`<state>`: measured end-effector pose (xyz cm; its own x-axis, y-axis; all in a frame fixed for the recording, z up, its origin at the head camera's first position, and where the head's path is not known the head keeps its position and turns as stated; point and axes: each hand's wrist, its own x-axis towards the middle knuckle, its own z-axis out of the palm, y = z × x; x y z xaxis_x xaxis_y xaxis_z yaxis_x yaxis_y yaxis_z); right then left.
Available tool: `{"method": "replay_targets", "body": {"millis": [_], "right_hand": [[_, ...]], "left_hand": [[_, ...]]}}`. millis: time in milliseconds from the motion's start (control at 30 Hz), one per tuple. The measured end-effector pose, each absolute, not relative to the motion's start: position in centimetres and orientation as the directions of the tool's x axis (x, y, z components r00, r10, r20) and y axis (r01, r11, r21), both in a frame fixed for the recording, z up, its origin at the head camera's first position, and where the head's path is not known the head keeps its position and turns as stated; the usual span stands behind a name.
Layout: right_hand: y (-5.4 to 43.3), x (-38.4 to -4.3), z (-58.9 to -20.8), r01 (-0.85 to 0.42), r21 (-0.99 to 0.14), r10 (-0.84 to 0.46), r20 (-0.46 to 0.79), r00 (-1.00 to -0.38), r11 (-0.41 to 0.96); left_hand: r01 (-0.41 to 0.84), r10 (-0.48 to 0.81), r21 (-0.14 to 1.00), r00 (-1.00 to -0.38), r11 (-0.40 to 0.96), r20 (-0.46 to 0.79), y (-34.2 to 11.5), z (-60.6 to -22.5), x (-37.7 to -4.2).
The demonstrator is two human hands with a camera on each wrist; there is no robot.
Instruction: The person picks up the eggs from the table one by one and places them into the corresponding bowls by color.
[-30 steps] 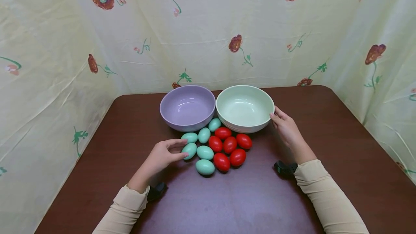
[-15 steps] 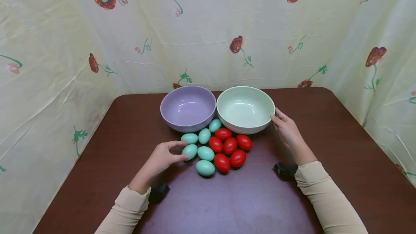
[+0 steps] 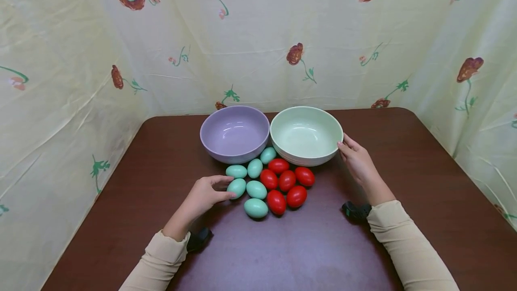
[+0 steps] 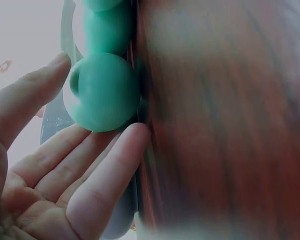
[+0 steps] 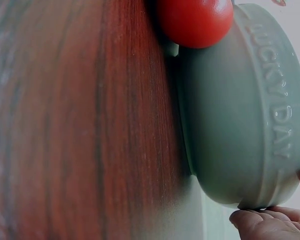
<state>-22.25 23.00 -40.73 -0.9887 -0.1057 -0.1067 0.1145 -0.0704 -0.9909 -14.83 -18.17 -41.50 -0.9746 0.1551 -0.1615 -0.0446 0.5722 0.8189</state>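
Note:
My left hand [image 3: 206, 194], at the left of a cluster of eggs, is spread around one mint-green egg [image 3: 237, 188]. The egg rests on the table. Thumb and fingers lie close about it in the left wrist view, relaxed rather than squeezing; exact contact is hard to tell. On the other side, my right hand [image 3: 358, 163] holds the right edge of a light green bowl [image 3: 306, 136], thumb at the rim and fingers against the outer wall. Several more mint-green eggs [image 3: 256, 208] and several red eggs [image 3: 287, 180] lie in front of the bowls.
A purple bowl [image 3: 234, 134] stands left of the light green bowl, their rims touching or nearly so. Both bowls contain nothing visible. The dark brown table [image 3: 153, 160] is backed by a flowered curtain [image 3: 258, 35]. A black wrist device [image 3: 199, 239] is on the left wrist.
Both hands keep nearly the same pose, and the eggs and bowls stay in place. Only a slight shift of the head view shows.

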Motion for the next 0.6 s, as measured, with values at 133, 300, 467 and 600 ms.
{"method": "replay_targets", "body": {"millis": [133,300,467,600], "right_hand": [[23.02,-22.31,-40.82,0.116,-0.991,-0.108,-0.109,-0.988,-0.068],[23.1,-22.31,-40.92,0.129,-0.99,-0.108,-0.123,-0.987,-0.058],[23.11,-22.43,-40.79,0.13,-0.989,-0.106,-0.122,-0.987,-0.069],[23.13,-22.48,-40.86,0.129,-0.989,-0.11,-0.122,-0.986,-0.067]], "left_hand": [[-0.058,0.148,0.828,-0.975,0.558,-0.168,-18.07,-41.39,-14.75],[-0.076,0.137,0.835,-0.974,0.546,-0.178,-17.95,-41.46,-14.72],[-0.066,0.135,0.825,-0.976,0.561,-0.17,-17.74,-41.6,-14.97],[-0.062,0.135,0.824,-0.977,0.564,-0.166,-17.61,-41.69,-15.01]]}}
